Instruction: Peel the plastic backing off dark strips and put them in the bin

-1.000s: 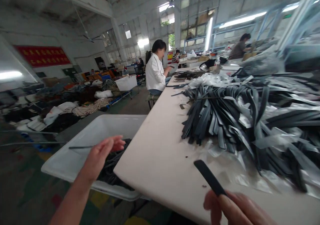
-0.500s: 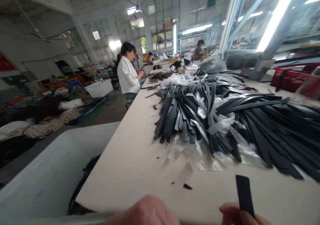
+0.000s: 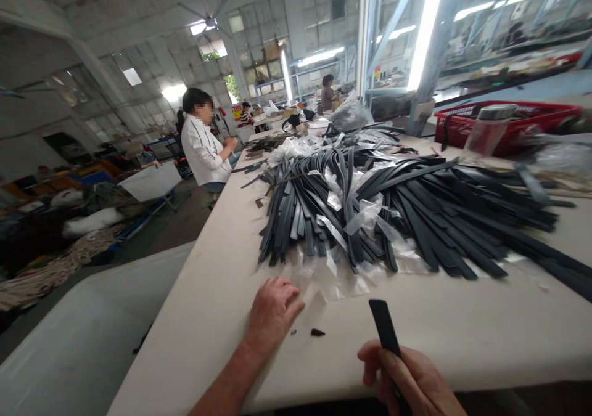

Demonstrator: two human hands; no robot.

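Note:
My right hand (image 3: 402,373) is closed around a flat black strap (image 3: 385,326), whose rounded end points up and away from me. The strap's lower part runs down through the fingers. My left hand (image 3: 272,311) is over the table, knuckles up, fingers loosely bent and the thumb apart from them; nothing shows in it, though its underside is hidden. Just beyond lies a large pile of black straps (image 3: 300,212) mixed with clear plastic wrapping (image 3: 333,274). A small dark scrap (image 3: 317,332) rests on the tabletop between my hands.
The pale table (image 3: 185,317) stretches away from me. A white tub (image 3: 92,323) stands along its left side. At the back right are a red basket (image 3: 448,126) and a clear bottle (image 3: 490,129). A person in white (image 3: 203,142) sits farther up the left edge.
My left hand has reached forward over the table from the bottom edge. My right hand has come further into view, still holding the black strap. The view has turned to the right.

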